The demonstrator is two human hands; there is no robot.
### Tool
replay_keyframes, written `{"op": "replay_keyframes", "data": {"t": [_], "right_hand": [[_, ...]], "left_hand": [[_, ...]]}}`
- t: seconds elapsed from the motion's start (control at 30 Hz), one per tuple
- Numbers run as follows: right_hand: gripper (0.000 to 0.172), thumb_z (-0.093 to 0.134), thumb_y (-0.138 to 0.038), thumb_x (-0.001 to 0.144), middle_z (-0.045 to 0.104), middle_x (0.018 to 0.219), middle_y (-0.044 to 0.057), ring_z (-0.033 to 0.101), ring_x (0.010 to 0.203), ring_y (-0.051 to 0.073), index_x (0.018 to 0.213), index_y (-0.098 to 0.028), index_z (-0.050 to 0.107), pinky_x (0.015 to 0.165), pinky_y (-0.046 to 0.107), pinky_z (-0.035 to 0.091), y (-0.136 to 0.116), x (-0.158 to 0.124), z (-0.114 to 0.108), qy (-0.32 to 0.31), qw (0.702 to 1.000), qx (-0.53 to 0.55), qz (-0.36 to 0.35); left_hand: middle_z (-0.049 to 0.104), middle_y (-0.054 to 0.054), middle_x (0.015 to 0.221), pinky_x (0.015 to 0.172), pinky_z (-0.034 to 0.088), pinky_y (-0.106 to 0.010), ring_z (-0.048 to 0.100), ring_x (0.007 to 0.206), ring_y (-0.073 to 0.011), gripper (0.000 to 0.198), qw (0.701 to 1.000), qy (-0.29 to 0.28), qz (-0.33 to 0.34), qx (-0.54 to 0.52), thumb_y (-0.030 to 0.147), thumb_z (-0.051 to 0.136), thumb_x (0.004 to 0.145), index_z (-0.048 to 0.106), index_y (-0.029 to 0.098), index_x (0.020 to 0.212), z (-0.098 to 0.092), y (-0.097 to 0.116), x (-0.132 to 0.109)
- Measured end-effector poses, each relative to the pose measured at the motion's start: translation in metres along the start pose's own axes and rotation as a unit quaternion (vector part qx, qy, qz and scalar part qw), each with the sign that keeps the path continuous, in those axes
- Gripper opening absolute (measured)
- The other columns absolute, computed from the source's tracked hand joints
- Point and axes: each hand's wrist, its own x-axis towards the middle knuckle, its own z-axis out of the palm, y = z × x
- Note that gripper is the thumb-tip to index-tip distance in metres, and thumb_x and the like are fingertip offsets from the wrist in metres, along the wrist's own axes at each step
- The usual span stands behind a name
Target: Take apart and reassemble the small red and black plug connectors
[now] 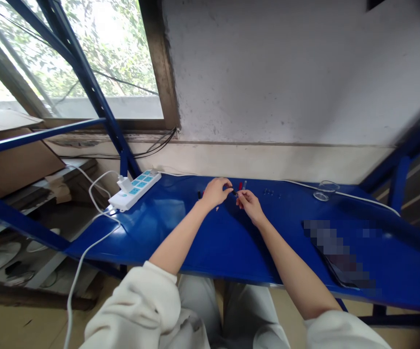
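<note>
Over the far middle of the blue table [210, 252], my left hand [215, 192] and my right hand [249, 203] come together on a small black cylindrical piece [234, 193]. The fingers of both are closed round it, one hand at each end, and they hide part of it. Just behind my right hand lie a red piece [240, 186] and a clear bluish one [244, 184]. A small black piece [199, 194] stands left of my left hand, with a bit of red beside it. Below my left fingers is a tiny light-coloured bit [217, 209].
A white power strip [135, 190] with a plugged-in charger sits at the table's left, its cable hanging over the edge. Several small clear pieces [269, 192] lie right of my hands. Farther right are a clear round container [325, 190] and a blurred dark flat object [335, 257].
</note>
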Motion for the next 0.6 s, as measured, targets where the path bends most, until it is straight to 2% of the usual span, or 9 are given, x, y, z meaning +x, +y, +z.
{"op": "replay_keyframes", "data": {"t": [0.07,0.13,0.23,0.3,0.4,0.6], "right_hand": [[0.032,0.053,-0.049,0.072,0.052,0.052,-0.004,0.042,0.041,0.008,0.082,-0.019,0.05,0.044,0.022,0.032,0.002,0.001,-0.002,0.013,1.0,-0.01,-0.003],[0.032,0.053,-0.048,0.071,0.052,0.052,-0.003,0.042,0.042,0.008,0.081,-0.018,0.052,0.044,0.022,0.033,0.005,0.002,-0.004,0.024,1.0,-0.02,-0.006],[0.031,0.053,-0.048,0.071,0.052,0.052,-0.003,0.042,0.042,0.008,0.079,-0.018,0.053,0.045,0.023,0.034,0.008,0.002,-0.007,0.038,0.999,-0.039,-0.004],[0.032,0.053,-0.048,0.07,0.052,0.052,-0.003,0.042,0.042,0.009,0.078,-0.018,0.053,0.045,0.023,0.034,0.009,0.003,-0.008,0.041,0.998,-0.049,0.001],[0.033,0.053,-0.05,0.07,0.052,0.052,-0.002,0.043,0.042,0.009,0.078,-0.018,0.054,0.045,0.023,0.034,0.01,0.003,-0.009,0.041,0.997,-0.058,0.003],[0.032,0.053,-0.05,0.07,0.052,0.052,-0.002,0.043,0.042,0.009,0.077,-0.018,0.054,0.046,0.023,0.034,0.011,0.003,-0.009,0.041,0.997,-0.06,0.003]], "left_hand": [[0.061,-0.006,0.079,0.083,0.039,-0.036,0.054,0.084,-0.0218,0.006,0.993,-0.046,0.016,0.104,0.015,0.066,0.063,0.062,0.019,0.067,-0.014,0.001,0.015],[0.059,-0.008,0.083,0.086,0.035,-0.04,0.05,0.092,-0.0249,0.006,0.976,-0.103,0.001,0.19,0.017,0.066,0.064,0.062,0.018,0.067,-0.024,0.0,0.025],[0.057,-0.008,0.09,0.086,0.033,-0.043,0.047,0.098,-0.0262,0.005,0.946,-0.175,-0.027,0.272,0.02,0.065,0.067,0.062,0.017,0.07,-0.031,-0.005,0.027],[0.057,-0.007,0.092,0.085,0.032,-0.042,0.046,0.099,-0.0258,0.005,0.93,-0.203,-0.041,0.304,0.021,0.063,0.069,0.062,0.017,0.072,-0.032,-0.009,0.023],[0.057,-0.007,0.095,0.085,0.032,-0.041,0.045,0.1,-0.0252,0.005,0.917,-0.217,-0.055,0.329,0.02,0.061,0.07,0.063,0.018,0.074,-0.032,-0.015,0.018],[0.057,-0.008,0.095,0.083,0.032,-0.039,0.045,0.1,-0.0252,0.006,0.917,-0.216,-0.055,0.331,0.018,0.059,0.071,0.062,0.017,0.076,-0.032,-0.02,0.016]]}}
